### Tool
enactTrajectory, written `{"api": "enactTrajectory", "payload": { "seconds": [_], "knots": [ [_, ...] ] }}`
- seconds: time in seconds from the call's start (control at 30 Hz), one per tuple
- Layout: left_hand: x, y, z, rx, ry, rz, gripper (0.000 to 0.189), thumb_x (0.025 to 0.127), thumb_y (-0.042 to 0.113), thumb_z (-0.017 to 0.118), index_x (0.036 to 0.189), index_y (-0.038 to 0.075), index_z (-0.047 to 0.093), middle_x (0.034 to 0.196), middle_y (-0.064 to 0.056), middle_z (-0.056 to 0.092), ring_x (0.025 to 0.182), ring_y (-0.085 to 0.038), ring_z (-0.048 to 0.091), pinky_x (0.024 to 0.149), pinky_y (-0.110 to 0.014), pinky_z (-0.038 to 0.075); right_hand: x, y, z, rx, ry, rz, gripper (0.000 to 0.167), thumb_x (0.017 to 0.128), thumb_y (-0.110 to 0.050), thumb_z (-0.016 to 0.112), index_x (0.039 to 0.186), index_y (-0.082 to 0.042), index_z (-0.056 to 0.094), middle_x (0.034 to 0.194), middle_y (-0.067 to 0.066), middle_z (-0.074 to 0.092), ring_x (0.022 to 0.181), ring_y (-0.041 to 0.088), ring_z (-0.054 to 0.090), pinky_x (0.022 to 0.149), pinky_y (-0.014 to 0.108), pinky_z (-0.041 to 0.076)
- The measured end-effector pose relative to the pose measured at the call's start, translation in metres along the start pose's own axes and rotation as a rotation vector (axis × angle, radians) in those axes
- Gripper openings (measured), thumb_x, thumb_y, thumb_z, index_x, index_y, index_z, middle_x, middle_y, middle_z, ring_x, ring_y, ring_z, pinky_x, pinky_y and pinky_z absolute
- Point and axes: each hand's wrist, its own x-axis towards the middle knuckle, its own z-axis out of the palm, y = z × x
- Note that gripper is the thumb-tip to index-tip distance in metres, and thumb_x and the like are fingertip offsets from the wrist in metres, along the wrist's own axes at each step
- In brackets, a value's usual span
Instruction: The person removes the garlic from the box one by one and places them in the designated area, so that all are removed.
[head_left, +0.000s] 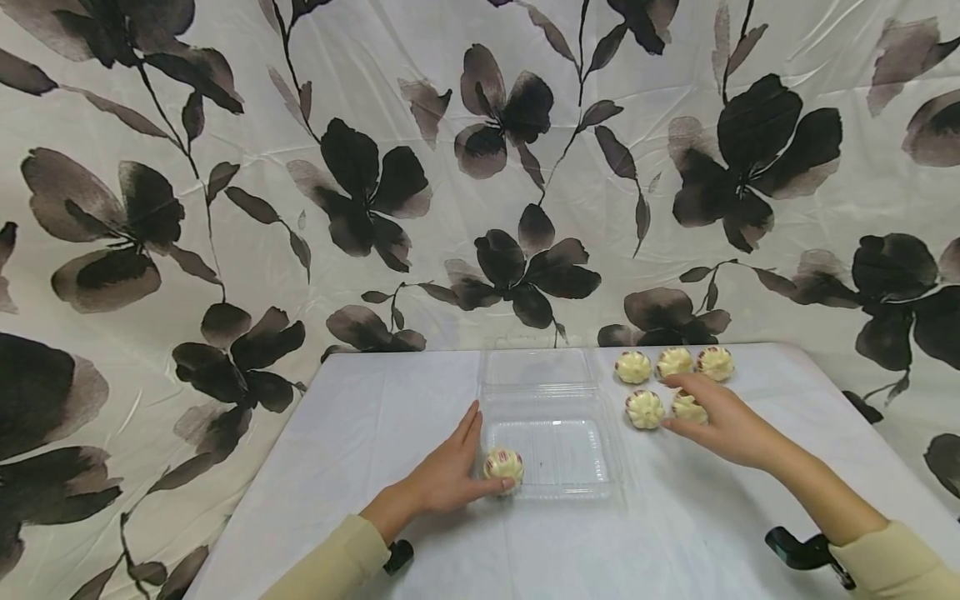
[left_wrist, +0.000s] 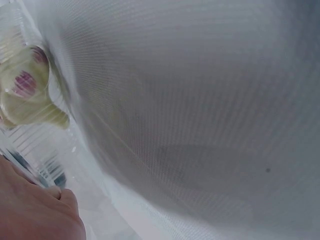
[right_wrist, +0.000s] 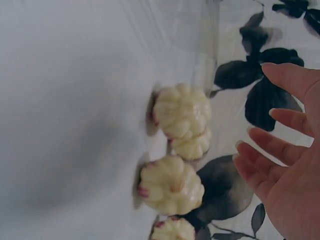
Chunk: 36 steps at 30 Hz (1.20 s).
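A clear plastic box with its lid folded back lies on the table. One cream garlic bulb with purple patches sits in its front left corner; the left wrist view shows this garlic bulb through the clear wall. My left hand rests along the box's left side, fingers extended, thumb by the front corner near the bulb. My right hand reaches over a front-row garlic bulb, partly covering it. In the right wrist view the right hand has its fingers spread, apart from the bulbs.
Three garlic bulbs stand in a row near the table's back edge, right of the box. Another garlic bulb lies in front of them. The white-covered table meets a floral cloth behind.
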Motion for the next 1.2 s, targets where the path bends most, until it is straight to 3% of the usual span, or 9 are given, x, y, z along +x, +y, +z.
{"api": "enactTrajectory", "payload": {
  "seconds": [0.27, 0.6, 0.87, 1.2],
  "knots": [
    [-0.001, 0.000, 0.000, -0.019, -0.002, -0.004, 0.126, 0.084, 0.081, 0.059, 0.163, 0.000, 0.004, 0.172, -0.008, -0.006, 0.154, -0.031, 0.021, 0.120, -0.047, 0.032, 0.008, -0.012, 0.015, 0.025, -0.027, -0.031, 0.052, 0.095, -0.016, 0.075, 0.141, -0.001, 0.055, 0.140, 0.021, 0.059, 0.121, 0.043, 0.059, 0.095, 0.060, 0.052],
    [0.000, -0.002, 0.002, -0.013, 0.007, 0.001, 0.127, 0.084, 0.083, 0.058, 0.164, 0.000, 0.003, 0.172, -0.010, -0.006, 0.154, -0.031, 0.021, 0.120, -0.048, 0.033, 0.017, -0.028, 0.032, 0.076, -0.074, -0.073, 0.051, 0.096, -0.026, 0.075, 0.138, -0.003, 0.057, 0.135, 0.016, 0.063, 0.118, 0.039, 0.062, 0.095, 0.058, 0.053],
    [0.000, 0.000, 0.000, -0.001, 0.010, 0.007, 0.128, 0.083, 0.083, 0.058, 0.163, -0.001, 0.004, 0.172, -0.013, -0.004, 0.154, -0.031, 0.021, 0.120, -0.047, 0.032, 0.025, -0.040, 0.046, 0.082, -0.131, -0.116, 0.050, 0.096, -0.028, 0.074, 0.138, -0.006, 0.058, 0.129, 0.009, 0.065, 0.115, 0.031, 0.063, 0.094, 0.049, 0.055],
    [0.000, 0.000, 0.000, 0.000, 0.005, -0.003, 0.127, 0.083, 0.084, 0.057, 0.163, -0.001, 0.005, 0.172, -0.011, -0.004, 0.154, -0.031, 0.021, 0.120, -0.048, 0.032, 0.035, -0.050, 0.064, 0.140, -0.231, -0.198, 0.040, 0.097, -0.029, 0.072, 0.130, -0.007, 0.063, 0.122, 0.008, 0.068, 0.106, 0.031, 0.066, 0.090, 0.043, 0.056]
  ]
}}
